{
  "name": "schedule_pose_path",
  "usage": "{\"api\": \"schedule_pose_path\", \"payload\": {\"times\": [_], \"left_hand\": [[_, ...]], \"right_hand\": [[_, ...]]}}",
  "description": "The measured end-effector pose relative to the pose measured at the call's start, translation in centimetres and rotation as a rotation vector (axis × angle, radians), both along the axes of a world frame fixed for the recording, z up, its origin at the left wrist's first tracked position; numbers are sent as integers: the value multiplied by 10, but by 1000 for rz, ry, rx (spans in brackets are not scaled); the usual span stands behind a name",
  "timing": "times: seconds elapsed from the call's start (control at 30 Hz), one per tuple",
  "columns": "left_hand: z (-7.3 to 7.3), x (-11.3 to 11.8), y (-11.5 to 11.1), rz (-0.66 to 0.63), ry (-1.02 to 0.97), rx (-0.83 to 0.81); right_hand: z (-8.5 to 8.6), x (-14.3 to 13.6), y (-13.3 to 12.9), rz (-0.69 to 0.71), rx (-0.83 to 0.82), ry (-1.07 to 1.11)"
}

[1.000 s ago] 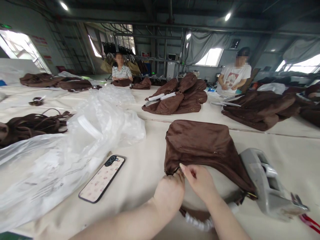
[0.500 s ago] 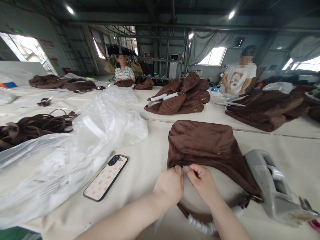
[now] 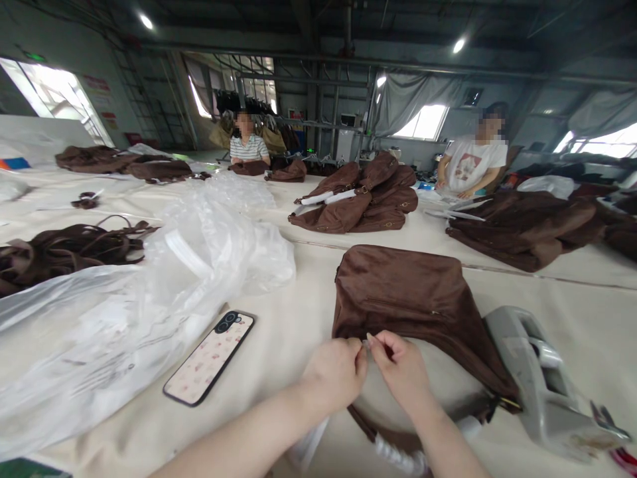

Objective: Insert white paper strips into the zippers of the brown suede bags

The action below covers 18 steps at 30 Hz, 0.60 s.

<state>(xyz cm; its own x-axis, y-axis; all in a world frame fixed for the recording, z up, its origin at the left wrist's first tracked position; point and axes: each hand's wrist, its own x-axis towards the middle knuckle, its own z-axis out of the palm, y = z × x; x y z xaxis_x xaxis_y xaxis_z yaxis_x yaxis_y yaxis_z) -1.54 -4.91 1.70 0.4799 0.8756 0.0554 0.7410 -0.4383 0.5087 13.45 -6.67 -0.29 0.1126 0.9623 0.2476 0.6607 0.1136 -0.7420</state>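
Left hand (image 3: pixel 337 369) and right hand (image 3: pixel 399 364) are pinching a pale scrap (image 3: pixel 367 344), apparently working the whitish strip (image 3: pixel 311 446) newly showing toward the tabletop's (image 3: pixel 279 338) near edge.

Your left hand (image 3: pixel 334 372) and right hand (image 3: pixel 399 366) pinch a small pale scrap (image 3: pixel 366 344) at the near edge of a brown bag (image 3: pixel 398 289). A phone (image 3: pixel 210 362) lies left, a tape dispenser (image 3: pixel 537 385) right, and 2 people (image 3: pixel 470 162) are across the table (image 3: pixel 279 325).
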Motion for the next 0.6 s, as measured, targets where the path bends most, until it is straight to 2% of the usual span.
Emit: {"api": "schedule_pose_path", "payload": {"times": [0.1, 0.23, 0.47, 0.53, 0.6], "left_hand": [[5, -3, -5, -61, 101, 71], [8, -2, -6, -91, 149, 70], [5, 6, -5, 59, 107, 70], [4, 6, -2, 100, 51, 13], [2, 5, 4, 138, -62, -116]], "right_hand": [[3, 3, -1, 6, 4, -97], [4, 2, -2, 60, -23, -68], [-3, -3, -2, 51, -24, 54], [-5, -4, -2, 59, -52, 96], [-6, -5, -1, 72, -80, 145]]}}
